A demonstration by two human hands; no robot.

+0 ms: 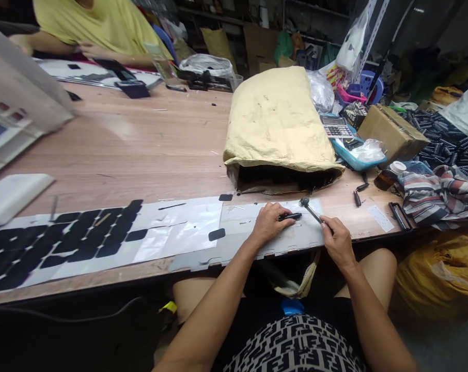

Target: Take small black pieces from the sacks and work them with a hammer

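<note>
My left hand [270, 222] is closed on a small black cylindrical part [290, 217], which points right, low over a grey sheet [237, 243] on the table. In my right hand [337, 240] is the handle of a small hammer [310, 207]. Its dark head is up and to the left, close to the tip of the black part; whether they touch I cannot tell. A yellowish paper sack [276, 119] lies just beyond my hands, its dark mouth facing me. Left of my left hand, a black rounded piece [217, 234] rests on the sheet.
Rows of black rounded pieces [75, 237] lie on white sheets at left. Right of the sack are a calculator [337, 126], a blue tray [358, 155], a cardboard box [391, 132], a brown bottle [389, 175] and a plaid cloth [439, 196]. A person in yellow [98, 31] sits across the table.
</note>
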